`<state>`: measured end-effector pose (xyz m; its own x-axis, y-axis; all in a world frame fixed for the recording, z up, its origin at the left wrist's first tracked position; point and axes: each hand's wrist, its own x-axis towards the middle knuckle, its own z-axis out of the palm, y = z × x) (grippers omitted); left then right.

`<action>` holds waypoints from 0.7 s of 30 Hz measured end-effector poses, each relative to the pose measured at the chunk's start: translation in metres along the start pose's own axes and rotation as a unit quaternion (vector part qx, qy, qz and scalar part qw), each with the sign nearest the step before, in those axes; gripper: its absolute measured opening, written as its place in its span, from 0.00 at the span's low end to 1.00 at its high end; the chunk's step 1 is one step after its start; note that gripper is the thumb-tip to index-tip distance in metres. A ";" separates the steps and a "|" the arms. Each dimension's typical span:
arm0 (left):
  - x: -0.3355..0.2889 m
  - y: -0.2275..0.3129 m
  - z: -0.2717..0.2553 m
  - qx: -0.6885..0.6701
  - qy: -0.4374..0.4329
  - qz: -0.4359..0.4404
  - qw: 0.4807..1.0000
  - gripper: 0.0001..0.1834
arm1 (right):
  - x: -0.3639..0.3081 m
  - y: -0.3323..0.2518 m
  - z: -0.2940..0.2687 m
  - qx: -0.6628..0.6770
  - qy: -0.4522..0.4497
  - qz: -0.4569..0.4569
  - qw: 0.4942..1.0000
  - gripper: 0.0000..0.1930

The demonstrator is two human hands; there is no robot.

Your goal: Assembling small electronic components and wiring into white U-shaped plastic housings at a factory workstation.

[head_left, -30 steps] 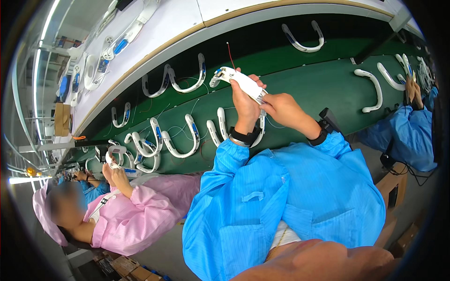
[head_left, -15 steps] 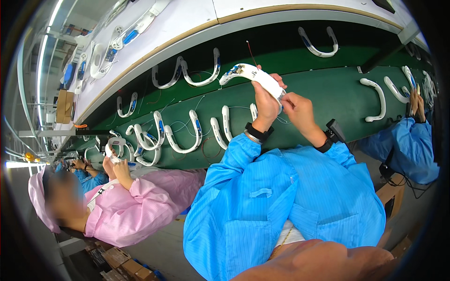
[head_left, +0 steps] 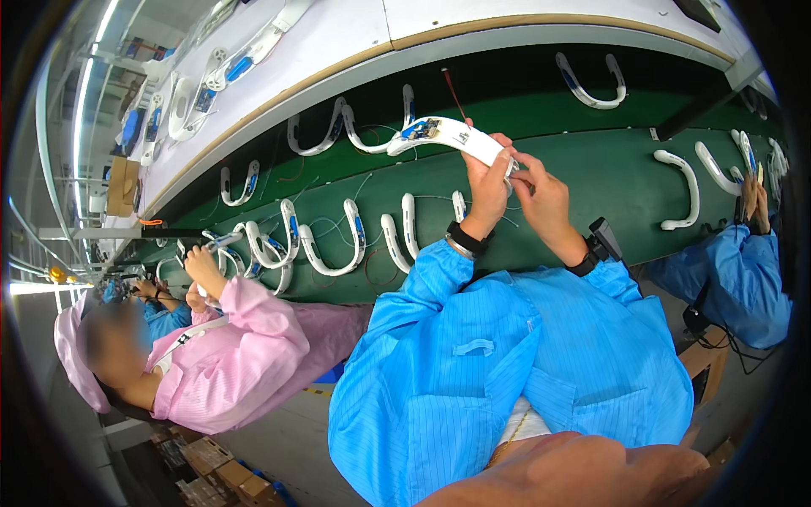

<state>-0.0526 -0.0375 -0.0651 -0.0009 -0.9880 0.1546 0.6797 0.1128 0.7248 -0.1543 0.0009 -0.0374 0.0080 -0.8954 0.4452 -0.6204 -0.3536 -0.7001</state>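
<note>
My left hand (head_left: 487, 188) is closed around a curved white neckband housing (head_left: 460, 140) held above the green work surface. Blue parts and a small circuit board show at the housing's far left end, and a thin red wire (head_left: 454, 91) rises behind it. At the housing's near right end, my right hand (head_left: 545, 201) has its fingers bent in a pinch. Whatever lies between those fingertips is too small to make out.
Several similar white neckbands (head_left: 334, 269) lie on the green surface (head_left: 583, 169), with thin cables among them. A white shelf (head_left: 338, 42) runs along the far side. A co-worker in pink (head_left: 228, 355) sits at left, another in blue (head_left: 726, 283) at right.
The held housing has tilted so its far end lies flatter, and my right fingers have shifted at its near end. Neckbands at the back sit farther right. The pink-sleeved co-worker has raised a hand.
</note>
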 end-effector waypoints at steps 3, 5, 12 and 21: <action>0.003 -0.003 0.000 0.016 0.000 -0.001 1.000 0.41 | 0.000 0.004 0.001 0.065 -0.008 0.047 0.997 0.19; 0.002 -0.007 0.002 0.016 -0.007 -0.005 1.000 0.41 | -0.009 0.022 0.006 0.086 -0.004 0.074 0.994 0.20; 0.018 -0.031 -0.013 0.085 0.014 -0.011 0.996 0.38 | 0.041 0.012 -0.031 0.017 0.010 0.013 1.000 0.21; 0.046 -0.058 -0.025 0.493 -0.136 0.005 0.859 0.31 | 0.103 0.071 -0.005 0.274 -0.180 0.179 0.928 0.16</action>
<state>-0.0739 -0.0918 -0.1165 -0.2619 -0.9401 0.2183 -0.2707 0.2886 0.9184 -0.2010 -0.1153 -0.0383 0.2010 -0.9794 -0.0163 -0.1427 -0.0128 -0.9897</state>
